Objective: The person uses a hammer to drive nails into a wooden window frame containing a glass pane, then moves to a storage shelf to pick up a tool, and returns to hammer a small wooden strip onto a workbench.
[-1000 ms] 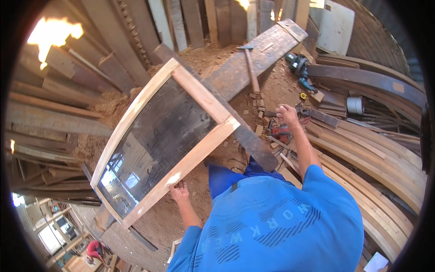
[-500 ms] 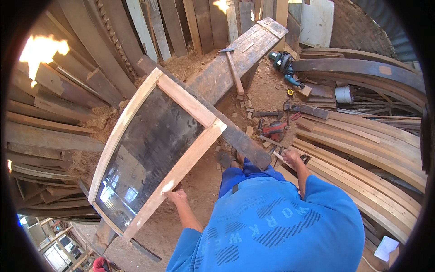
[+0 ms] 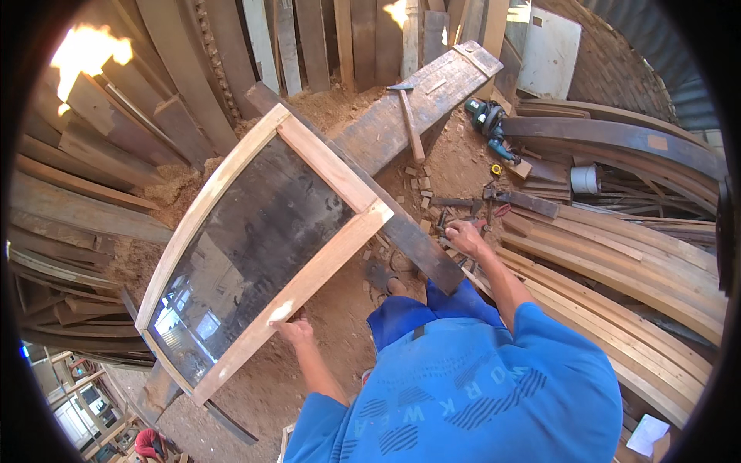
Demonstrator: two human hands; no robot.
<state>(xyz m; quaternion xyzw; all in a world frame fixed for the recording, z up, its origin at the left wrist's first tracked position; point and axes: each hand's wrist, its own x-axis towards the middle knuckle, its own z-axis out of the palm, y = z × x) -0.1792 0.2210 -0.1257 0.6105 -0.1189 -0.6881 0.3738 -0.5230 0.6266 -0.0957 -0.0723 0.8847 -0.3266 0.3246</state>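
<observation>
In the head view, the person in a blue shirt is bending over a sawdust-covered floor (image 3: 332, 108) among stacked timber. The left hand (image 3: 292, 330) is gripping the lower long rail of a pale wooden frame (image 3: 309, 270), its fingers curled shut around the rail's edge. The frame is holding a dark glass pane (image 3: 247, 247) that is reflecting buildings, and it is standing tilted, leaning across a long dark plank (image 3: 417, 116) that is running diagonally from the upper right toward the person's legs.

The right hand (image 3: 467, 235) is reaching down to a cluster of small tools (image 3: 455, 212) lying on the floor just beside the plank; its fingers are bent over them, but whether they are closed on anything cannot be told. A hammer (image 3: 409, 116) is lying on the plank, well apart from both hands. A green power tool (image 3: 488, 119) is sitting farther off, near curved boards (image 3: 617, 255) piled along the right.
</observation>
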